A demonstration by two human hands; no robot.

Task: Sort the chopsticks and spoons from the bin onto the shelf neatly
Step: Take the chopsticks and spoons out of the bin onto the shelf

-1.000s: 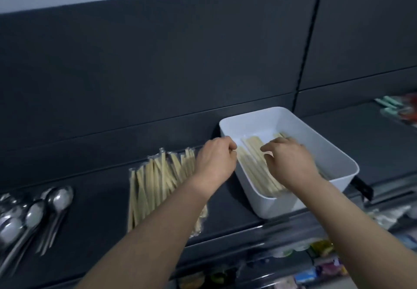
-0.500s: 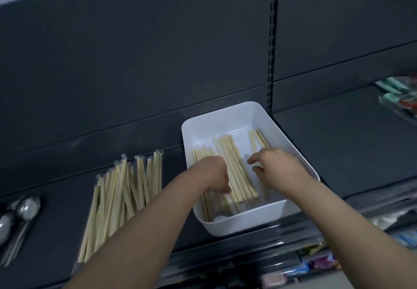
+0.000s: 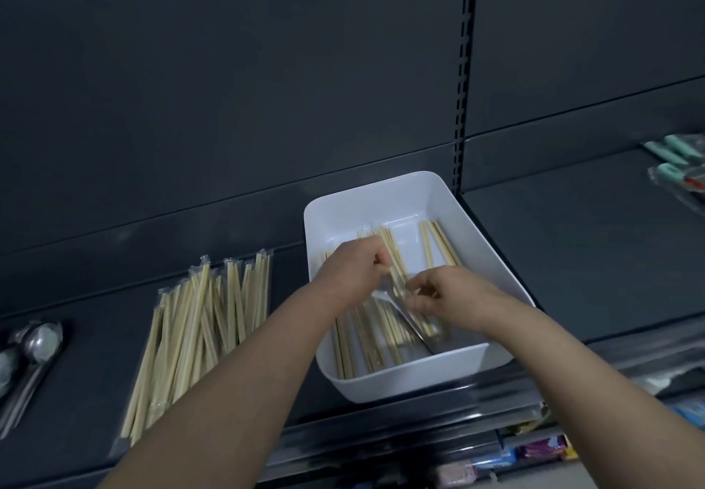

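Note:
A white bin [image 3: 385,192] sits on the dark shelf [image 3: 595,259] and holds several wrapped wooden chopsticks [image 3: 366,341]. A metal spoon [image 3: 417,332] lies slanted among them. My left hand [image 3: 349,273] is inside the bin, its fingers closed on a bundle of the chopsticks. My right hand [image 3: 456,297] is just right of it, pinching the same chopsticks lower down. Left of the bin, a pile of wrapped chopsticks [image 3: 202,336] lies on the shelf. Metal spoons [image 3: 38,343] lie at the far left edge.
A slotted upright post [image 3: 463,106] rises behind the bin's right corner. Packaged teal-handled items [image 3: 679,160] lie at the far right of the shelf. Colourful packages [image 3: 538,450] show on a lower shelf beneath the front rail.
The view has shifted, so the bin now sits more central. My left hand went from the bin's left rim into the bin, and both hands came together on the chopsticks.

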